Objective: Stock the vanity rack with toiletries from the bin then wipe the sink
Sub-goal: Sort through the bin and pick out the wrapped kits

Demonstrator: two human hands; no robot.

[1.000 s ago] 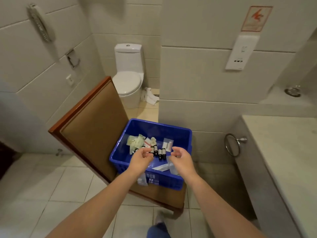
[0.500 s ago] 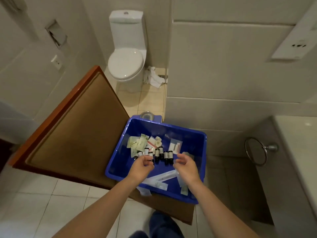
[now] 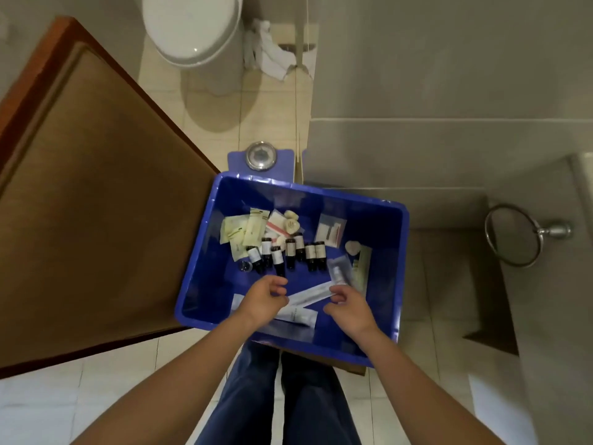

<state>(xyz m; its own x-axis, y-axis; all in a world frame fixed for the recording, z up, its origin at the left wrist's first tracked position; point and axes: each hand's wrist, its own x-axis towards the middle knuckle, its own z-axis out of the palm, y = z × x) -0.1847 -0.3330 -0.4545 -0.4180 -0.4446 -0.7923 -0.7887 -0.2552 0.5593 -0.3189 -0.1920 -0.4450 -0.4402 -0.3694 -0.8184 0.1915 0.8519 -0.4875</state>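
So I'm at the very start of the stocking bit, nothing's left the bin yet as far as I can tell. Big brown wooden board (image 3: 96,200) fills the left of the frame, and the blue bin (image 3: 399,252) sits on its lower right corner, dead centre in view. The vanity rack and sink aren't in shot at all, just a towel ring (image 3: 510,236) over on the right.

Inside the bin: a row of little dark bottles (image 3: 288,252) across the middle, yellowish sachets (image 3: 240,231) upper left of them, and a long white packet (image 3: 309,295) lying near the bottom edge.

My left hand (image 3: 261,300) and right hand (image 3: 351,308) are both low in the bin, one at each end of that long packet, fingers loosely curled and not closed on anything.

Next move, I reckon: pinch the packet or scoop some bottles, then turn right to find the rack.
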